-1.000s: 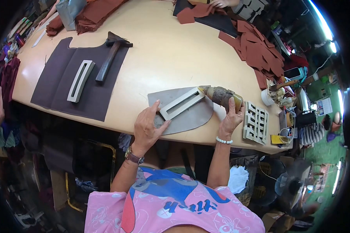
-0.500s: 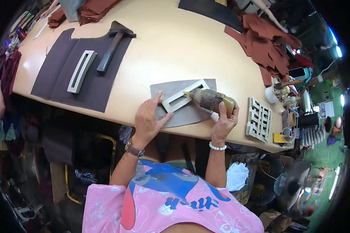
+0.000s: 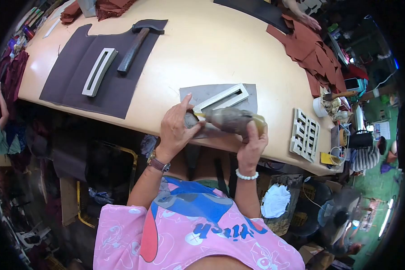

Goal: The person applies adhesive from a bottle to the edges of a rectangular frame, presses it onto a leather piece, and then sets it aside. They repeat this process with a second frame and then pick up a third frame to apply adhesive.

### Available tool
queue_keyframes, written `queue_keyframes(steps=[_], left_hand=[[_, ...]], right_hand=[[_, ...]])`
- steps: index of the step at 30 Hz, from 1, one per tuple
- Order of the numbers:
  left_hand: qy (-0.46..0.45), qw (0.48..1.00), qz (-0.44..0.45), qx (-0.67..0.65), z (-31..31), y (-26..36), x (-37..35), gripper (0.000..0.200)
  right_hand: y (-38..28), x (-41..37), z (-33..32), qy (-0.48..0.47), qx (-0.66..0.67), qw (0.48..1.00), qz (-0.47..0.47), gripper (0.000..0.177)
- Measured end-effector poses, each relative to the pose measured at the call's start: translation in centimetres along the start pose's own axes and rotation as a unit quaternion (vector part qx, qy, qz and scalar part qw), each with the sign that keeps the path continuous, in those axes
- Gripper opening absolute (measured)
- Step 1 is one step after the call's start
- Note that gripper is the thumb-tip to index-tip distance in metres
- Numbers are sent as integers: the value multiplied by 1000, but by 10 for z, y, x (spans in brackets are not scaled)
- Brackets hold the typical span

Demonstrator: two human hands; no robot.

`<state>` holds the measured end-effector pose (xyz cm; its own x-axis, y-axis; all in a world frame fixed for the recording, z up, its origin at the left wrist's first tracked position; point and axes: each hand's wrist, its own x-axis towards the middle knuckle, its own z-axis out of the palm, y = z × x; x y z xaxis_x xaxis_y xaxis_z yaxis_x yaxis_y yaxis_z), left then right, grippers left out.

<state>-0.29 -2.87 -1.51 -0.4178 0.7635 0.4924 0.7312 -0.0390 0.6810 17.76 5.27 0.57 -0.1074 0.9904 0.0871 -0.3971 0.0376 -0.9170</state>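
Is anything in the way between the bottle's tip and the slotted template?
Nothing visible. The bottle in the right hand lies with its tip at the template's near end, close beside the left hand pressing the grey sheet.

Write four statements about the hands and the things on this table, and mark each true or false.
1. The right hand grips the bottle. True.
2. The bottle stands upright on the table. False: it is tipped sideways, nozzle toward the slotted frame.
3. The left hand rests on the grey piece. True.
4. The hammer lies on the grey piece. False: it lies on the dark sheet, away from both hands.
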Motion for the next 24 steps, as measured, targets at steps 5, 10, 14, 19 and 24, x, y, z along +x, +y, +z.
queue_keyframes(steps=[5,10,14,19,24], left_hand=[[5,1000,-8,2,1,3,0,77],[6,1000,-5,9,2,3,0,77],[5,1000,-2,9,0,5,1,77],[-3,1000,-14,10,3,2,-2,70],[-6,1000,-13,21,0,4,-2,68]], right_hand=[[-23,34,-37,84,43,995,-27,26],[-21,60,-61,125,-20,986,-111,25],[-14,66,-62,122,-41,986,-108,26],[-9,67,-65,145,-72,981,-108,25],[-6,62,-64,131,-102,979,-118,26]])
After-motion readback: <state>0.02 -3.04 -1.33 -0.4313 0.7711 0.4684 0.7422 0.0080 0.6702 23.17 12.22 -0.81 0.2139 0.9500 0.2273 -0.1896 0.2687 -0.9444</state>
